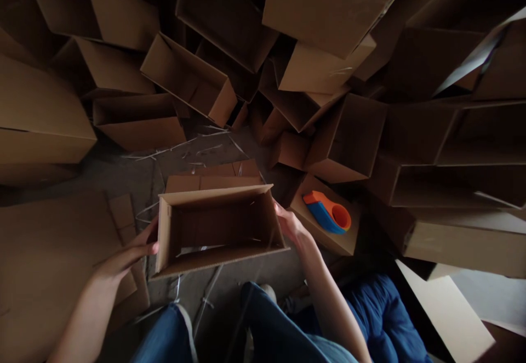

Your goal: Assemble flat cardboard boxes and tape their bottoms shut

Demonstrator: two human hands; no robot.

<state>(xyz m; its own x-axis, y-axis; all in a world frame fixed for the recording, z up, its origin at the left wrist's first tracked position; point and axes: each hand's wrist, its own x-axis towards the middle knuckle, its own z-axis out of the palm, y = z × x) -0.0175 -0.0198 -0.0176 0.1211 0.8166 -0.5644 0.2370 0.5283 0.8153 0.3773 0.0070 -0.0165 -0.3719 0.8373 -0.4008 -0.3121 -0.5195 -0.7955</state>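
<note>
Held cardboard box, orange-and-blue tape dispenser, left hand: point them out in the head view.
Cardboard box (pixel 222 226), head view, inner floor.
Orange-and-blue tape dispenser (pixel 321 216), head view, blue body.
Left hand (pixel 123 256), head view, back of hand.

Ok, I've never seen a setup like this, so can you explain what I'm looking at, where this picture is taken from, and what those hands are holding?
There's no machine here, just a person's two bare hands: the left hand and the right hand. The picture comes from a camera worn on that person's head, looking forward and down, so you see roughly what they see, including their blue jeans at the bottom. Both hands hold an open cardboard box by its sides. Around it are piled more cardboard boxes. Near the right hand, a shallow cardboard box holds an orange and blue plastic object. Below is a grey floor.
</note>
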